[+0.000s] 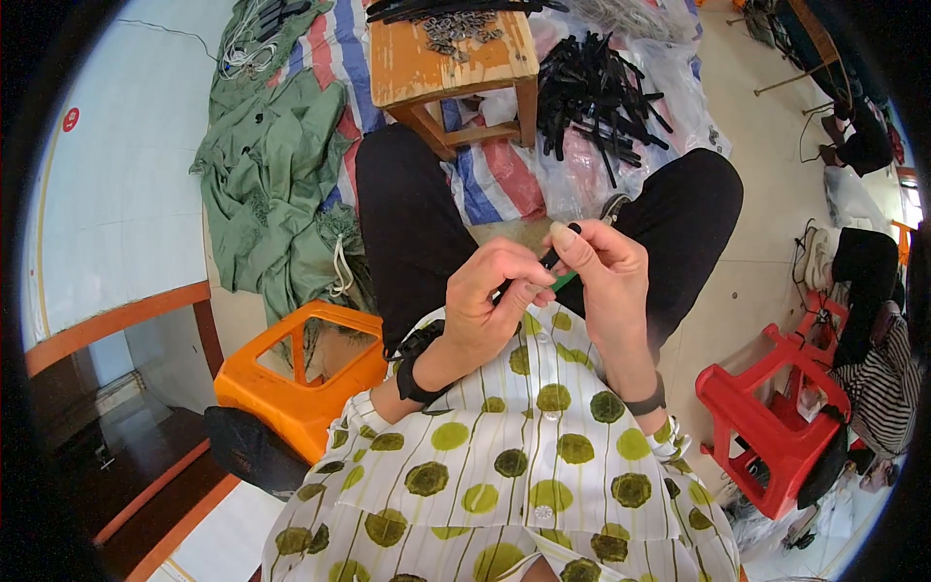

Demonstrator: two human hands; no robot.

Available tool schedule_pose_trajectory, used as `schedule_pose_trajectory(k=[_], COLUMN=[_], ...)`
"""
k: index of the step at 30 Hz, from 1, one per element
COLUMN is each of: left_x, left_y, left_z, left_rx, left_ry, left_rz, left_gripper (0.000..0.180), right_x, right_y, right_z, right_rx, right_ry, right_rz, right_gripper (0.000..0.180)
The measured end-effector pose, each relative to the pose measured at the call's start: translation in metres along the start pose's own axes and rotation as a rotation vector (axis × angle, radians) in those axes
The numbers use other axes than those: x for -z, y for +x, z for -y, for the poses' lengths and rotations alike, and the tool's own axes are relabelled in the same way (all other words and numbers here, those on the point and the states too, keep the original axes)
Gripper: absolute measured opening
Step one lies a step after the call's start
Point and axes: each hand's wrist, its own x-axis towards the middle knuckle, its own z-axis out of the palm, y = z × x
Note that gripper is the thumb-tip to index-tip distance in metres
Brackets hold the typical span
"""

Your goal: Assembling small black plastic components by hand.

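Note:
Both my hands meet in front of my lap, fingers pinched around a short black rod-like piece (551, 259). My right hand (611, 276) grips its upper end between thumb and fingers. My left hand (495, 286) pinches lower on the same piece, its fingertips close to the right thumb. A bit of something green (564, 280) shows between the hands; what it is I cannot make out. Ahead of my knees stands a worn wooden stool (417, 68) with a heap of small metal parts (464, 31) and long black pieces (456, 8) on top.
Right of the stool, many black strips (601, 102) lie piled on clear plastic over a striped sheet (495, 175). Green cloth (262, 184) is heaped to the left. An orange stool (281, 383) stands at my left, a red stool (756, 427) at my right, near other seated people.

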Motion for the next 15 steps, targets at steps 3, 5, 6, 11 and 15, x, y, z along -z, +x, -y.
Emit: schedule_pose_trajectory(k=[3,5,6,11,15], left_x=[0.001,0.0,0.0,0.001,0.0], left_y=[0.0,-0.001,-0.001,-0.003,-0.004], left_z=[0.0,0.0,0.0,-0.001,-0.005], left_rx=[0.009,0.017,0.025,0.098,0.15], left_ry=[0.012,-0.002,-0.015,-0.089,-0.147], left_rz=[0.008,0.006,0.004,0.0,-0.01], left_gripper=[0.007,0.007,0.007,0.007,0.007], right_x=[-0.002,-0.004,-0.004,-0.003,-0.002], right_y=[-0.005,-0.006,-0.006,-0.008,-0.009], right_z=[0.006,0.007,0.007,0.01,0.01], right_rx=[0.059,0.138,0.218,0.259,0.143], right_ry=[-0.161,-0.232,-0.303,-0.418,-0.268], right_rz=[-0.035,-0.046,-0.056,-0.032,-0.022], right_gripper=[0.013,0.012,0.011,0.011,0.011])
